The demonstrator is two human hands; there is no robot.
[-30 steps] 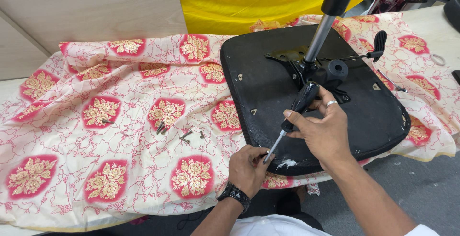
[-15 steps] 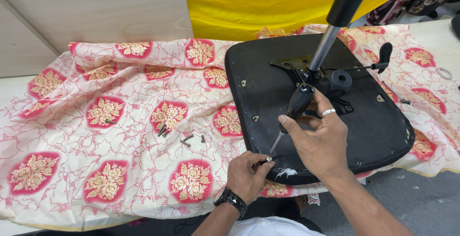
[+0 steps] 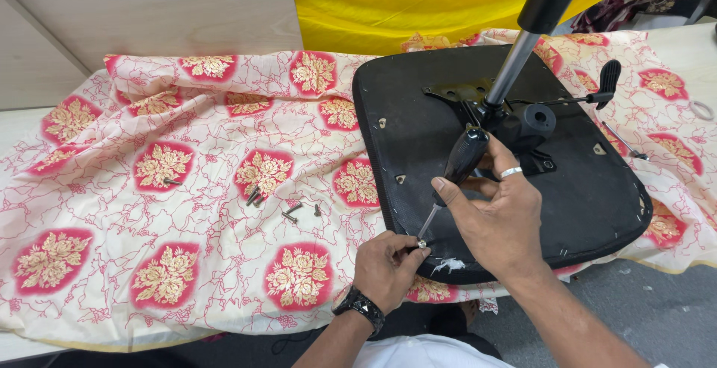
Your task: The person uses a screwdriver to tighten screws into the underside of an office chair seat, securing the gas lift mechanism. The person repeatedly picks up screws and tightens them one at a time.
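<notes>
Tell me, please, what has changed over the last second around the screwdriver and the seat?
Little changed: the right hand keeps gripping the screwdriver, and the left hand still pinches the screw at its tip on the seat base. The loose screws on the cloth stayed put.

Bare forearms; black wristwatch (image 3: 361, 307) on left wrist; silver ring (image 3: 511, 172) on right hand (image 3: 497, 222); white shirt
</notes>
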